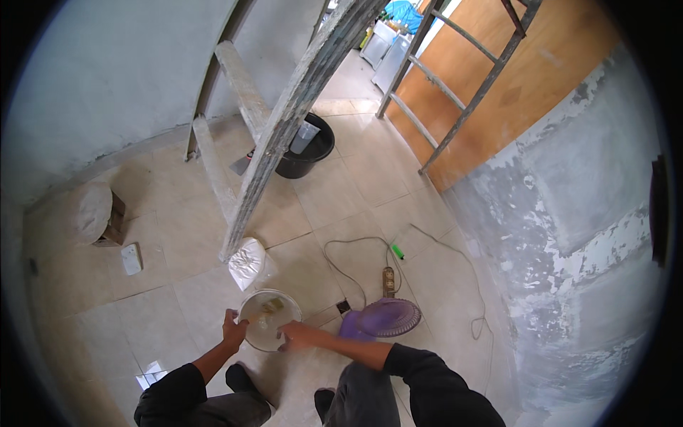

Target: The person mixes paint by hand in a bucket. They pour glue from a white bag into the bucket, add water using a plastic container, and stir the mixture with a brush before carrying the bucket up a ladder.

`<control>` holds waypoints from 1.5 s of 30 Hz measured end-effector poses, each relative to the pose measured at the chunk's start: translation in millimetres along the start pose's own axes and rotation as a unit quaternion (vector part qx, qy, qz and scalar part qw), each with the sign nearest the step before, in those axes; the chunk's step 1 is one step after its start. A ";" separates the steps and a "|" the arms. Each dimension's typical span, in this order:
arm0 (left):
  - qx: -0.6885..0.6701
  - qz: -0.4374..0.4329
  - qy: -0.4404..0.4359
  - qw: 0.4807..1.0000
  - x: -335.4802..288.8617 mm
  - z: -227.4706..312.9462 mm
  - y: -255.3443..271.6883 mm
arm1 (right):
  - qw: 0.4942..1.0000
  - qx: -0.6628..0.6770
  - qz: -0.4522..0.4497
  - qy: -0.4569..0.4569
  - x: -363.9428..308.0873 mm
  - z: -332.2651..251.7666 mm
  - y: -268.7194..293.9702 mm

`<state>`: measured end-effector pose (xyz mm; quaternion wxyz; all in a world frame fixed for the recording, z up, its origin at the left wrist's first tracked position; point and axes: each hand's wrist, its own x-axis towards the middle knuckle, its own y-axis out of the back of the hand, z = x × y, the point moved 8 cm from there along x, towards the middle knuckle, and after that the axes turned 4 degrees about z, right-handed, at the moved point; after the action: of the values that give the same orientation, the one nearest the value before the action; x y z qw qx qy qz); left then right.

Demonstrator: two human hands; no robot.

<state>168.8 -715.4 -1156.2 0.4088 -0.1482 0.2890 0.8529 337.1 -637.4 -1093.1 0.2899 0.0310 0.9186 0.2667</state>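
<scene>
On the tiled floor in front of my feet stands a round white bucket (299, 307). Cloudy liquid and a small yellowish-green piece, its kind unclear, show inside it. My left hand (233, 330) is closed on the bucket's left rim, thumb toward the inside. Over the right rim reaches my right hand (293, 336), its fingertips at the bucket's inner edge; motion smears it, so its grip is unclear. A shiny white plastic bag (249, 262) touches or nearly touches the far side of the bucket.
A purple fan (389, 317) lies right of the bucket, near a brown bottle (388, 282), a green object (398, 251) and a loose cable (344, 241). A splattered ladder (284, 114) rises beyond the bag. Behind it sits a black tub (324, 151). Another ladder (461, 107) leans against a wooden panel.
</scene>
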 end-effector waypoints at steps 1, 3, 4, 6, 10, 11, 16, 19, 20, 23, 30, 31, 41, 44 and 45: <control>0.027 -0.018 -0.027 0.999 4.8 -0.8 4.7 | 0.999 -0.016 -0.028 -0.003 6.8 -3.3 3.6; 0.081 -0.041 -0.082 0.992 11.6 5.1 10.8 | 0.995 -0.048 -0.085 -0.017 16.2 -4.1 15.1; 0.109 -0.056 -0.106 0.987 11.2 14.7 8.8 | 0.991 -0.050 -0.115 -0.049 18.9 2.7 17.4; 0.150 -0.043 -0.144 0.977 13.4 15.6 35.2 | 0.976 -0.034 -0.201 -0.075 41.4 -14.3 25.3; 0.183 -0.051 -0.173 0.967 19.4 6.5 42.8 | 0.989 0.093 -0.113 0.019 75.4 -29.0 38.3; 0.190 -0.046 -0.169 0.966 16.5 11.6 43.0 | 0.985 0.159 -0.036 0.046 67.5 -39.5 53.4; 0.191 -0.021 -0.108 0.975 -1.8 8.4 49.3 | 0.922 0.314 0.195 0.111 60.8 -41.9 97.1; 0.160 -0.019 -0.129 0.979 -7.5 11.9 45.1 | 0.889 0.284 0.349 0.080 67.2 9.9 114.4; 0.165 -0.027 -0.120 0.978 -7.5 15.3 42.7 | 0.895 0.204 0.393 0.057 67.7 27.6 122.8; 0.197 -0.045 -0.068 0.977 -26.1 11.1 49.1 | 0.907 0.148 0.393 0.012 71.7 51.3 115.5; 0.220 -0.073 -0.068 0.970 -27.5 -6.5 47.4 | 0.918 0.144 0.368 0.028 112.0 68.5 104.0; 0.221 -0.070 -0.068 0.970 -26.5 -5.9 47.1 | 0.922 0.125 0.366 0.032 118.4 64.1 102.5; 0.143 -0.075 -0.037 0.986 -40.8 -6.1 41.0 | 0.920 0.083 0.383 0.017 152.8 77.6 85.5; 0.143 -0.074 -0.043 0.986 -37.5 -12.8 39.6 | 0.919 0.176 0.348 -0.054 167.4 93.2 76.2; 0.157 -0.072 -0.041 0.984 -37.0 -14.8 41.0 | 0.910 0.238 0.331 -0.071 171.1 94.6 71.1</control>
<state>160.0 -767.6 -1134.6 0.4986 -0.0675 0.3907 0.7708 240.1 -495.7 -1210.5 0.2337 0.4205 0.8688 0.1175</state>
